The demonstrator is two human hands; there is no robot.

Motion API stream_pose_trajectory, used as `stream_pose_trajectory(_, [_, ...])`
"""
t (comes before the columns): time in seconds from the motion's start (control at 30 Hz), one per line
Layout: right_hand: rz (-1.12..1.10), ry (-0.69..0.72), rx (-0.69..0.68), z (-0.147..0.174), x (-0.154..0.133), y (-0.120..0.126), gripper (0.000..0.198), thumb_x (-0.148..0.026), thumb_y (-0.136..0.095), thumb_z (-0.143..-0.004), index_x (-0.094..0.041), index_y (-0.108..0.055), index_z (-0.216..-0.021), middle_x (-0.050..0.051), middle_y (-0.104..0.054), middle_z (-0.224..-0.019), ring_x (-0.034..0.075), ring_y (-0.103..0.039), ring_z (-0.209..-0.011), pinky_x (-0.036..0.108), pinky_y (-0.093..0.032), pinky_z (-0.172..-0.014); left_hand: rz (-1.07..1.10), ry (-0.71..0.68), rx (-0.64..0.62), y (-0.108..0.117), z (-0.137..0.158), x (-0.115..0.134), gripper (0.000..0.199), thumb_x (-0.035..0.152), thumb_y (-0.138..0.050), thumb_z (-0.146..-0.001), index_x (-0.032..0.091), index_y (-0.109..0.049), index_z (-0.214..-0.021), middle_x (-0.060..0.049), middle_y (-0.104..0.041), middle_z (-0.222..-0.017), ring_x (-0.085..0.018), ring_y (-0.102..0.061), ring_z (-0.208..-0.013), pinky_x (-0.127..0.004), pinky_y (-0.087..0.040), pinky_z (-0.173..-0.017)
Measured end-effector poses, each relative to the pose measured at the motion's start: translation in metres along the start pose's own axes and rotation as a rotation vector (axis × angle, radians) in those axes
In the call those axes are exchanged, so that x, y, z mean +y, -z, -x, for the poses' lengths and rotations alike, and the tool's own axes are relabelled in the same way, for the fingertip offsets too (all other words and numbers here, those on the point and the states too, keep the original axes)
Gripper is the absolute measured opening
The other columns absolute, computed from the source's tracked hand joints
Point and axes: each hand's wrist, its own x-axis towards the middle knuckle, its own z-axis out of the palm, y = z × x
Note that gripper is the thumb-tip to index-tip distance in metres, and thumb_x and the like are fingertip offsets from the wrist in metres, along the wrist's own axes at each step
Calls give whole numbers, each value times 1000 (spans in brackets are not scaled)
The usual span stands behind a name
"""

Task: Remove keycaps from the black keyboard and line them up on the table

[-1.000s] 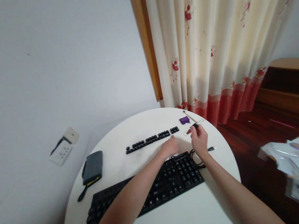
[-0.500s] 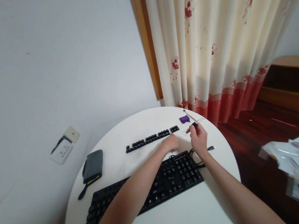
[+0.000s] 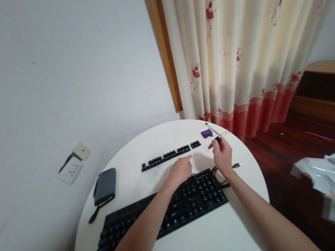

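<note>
Black rectangular plastic keyboard [image 3: 183, 214]: laid nearest on the round white table [image 3: 206, 248], crossed by the left forearm [image 3: 147, 237]. Keys could be pressed, or the board shoved askew, were the forearm lowered. Thin black coiled cable [image 3: 216, 178]: set beside the right wrist [image 3: 228, 174]; could be snagged if the wrist were drawn back carelessly. Left hand [image 3: 181, 170]: poised between keyboard and keycap row, index finger extended; whether anything is grasped cannot be told. Right hand [image 3: 223, 157]: fingers pinched around a small black piece [image 3: 217, 139] (possibly a keycap; too small to confirm), carried at the fingertips. It could be dropped were the pinch slackened. Loose black plastic keycaps in a long row [image 3: 168, 157]: ranged just beyond the left index finger; their order could be spoiled by a stray brush. Small purple item [image 3: 206, 133] and slim white-handled brush [image 3: 213, 130]: placed farthest.
</note>
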Motion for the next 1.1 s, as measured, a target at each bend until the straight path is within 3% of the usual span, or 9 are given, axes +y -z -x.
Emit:
stream_pose_trajectory(0.17, [-1,-2,-26,2,-2,-1,33,-46,-50,-93,-18,-59,-78,3,-63,-69,15,-47,-57,28,-39,-57,-55,-71,3,10,64,0,55,43,-43,-95,18,-46,-144,-13,-57,-140,-28,-49,-132,-42,-36,-111])
stream_pose_trajectory(0.27, [6,-7,-50,3,-3,-1,32,-45,-50,-92,-18,-59,-78,3,-63,-69,15,-48,-57,28,-39,-57,-60,-127,-137,0,89,5,98,63,-64,-78,19,-24,-155,-16,-27,-160,-34,-23,-148,-48,-22,-119])
stream_pose_trajectory(0.37, [39,1,-104,4,-5,-1,30,-42,-51,-92,-18,-59,-76,2,-63,-69,15,-49,-58,28,-39,-57,-77,-169,-199,-15,98,9,118,66,-73,-66,18,-15,-157,-19,-15,-163,-37,-11,-150,-53,-13,-120])
stream_pose_trajectory(0.47, [77,27,-274,6,-8,-1,28,-39,-54,-91,-18,-59,-72,0,-61,-66,15,-51,-60,27,-39,-58,-96,-175,-170,-24,99,7,122,61,-76,-63,18,-12,-157,-21,-18,-162,-39,-15,-149,-55,-10,-119])
stream_pose_trajectory(0.63, [54,45,-719,16,-14,-1,28,-38,-58,-90,-18,-63,-72,0,-63,-65,15,-53,-60,26,-41,-57,-68,-142,-186,-17,104,-5,130,63,-80,-56,16,-13,-157,-23,-18,-161,-42,-17,-148,-55,-15,-118])
stream_pose_trajectory(0.73, [57,70,-891,24,-20,-1,28,-37,-58,-90,-18,-66,-72,0,-64,-66,15,-54,-61,26,-41,-58,20,-100,-145,-10,105,-10,112,64,-74,-67,16,-24,-155,-20,-29,-158,-38,-26,-146,-52,-23,-117])
stream_pose_trajectory(0.83, [83,82,-975,28,-27,-2,29,-37,-60,-90,-18,-65,-69,-2,-61,-63,14,-49,-59,25,-38,-59,126,-89,19,-8,100,-11,62,48,-63,-86,20,-50,-140,-12,-51,-142,-29,-45,-133,-43,-34,-113])
stream_pose_trajectory(0.9, [82,55,-1013,30,-31,-2,30,-39,-62,-88,-18,-65,-67,-2,-59,-62,13,-47,-58,25,-37,-59,172,-115,107,-10,96,-12,38,39,-62,-89,23,-64,-123,-7,-60,-127,-24,-53,-120,-39,-40,-107])
stream_pose_trajectory(1.1, [134,78,-1201,31,-41,3,21,-31,-59,-89,-19,-66,-73,-2,-61,-69,14,-50,-63,26,-39,-61,143,-122,146,-17,92,-13,14,32,-68,-86,24,-73,-97,-5,-63,-108,-24,-56,-105,-39,-45,-96])
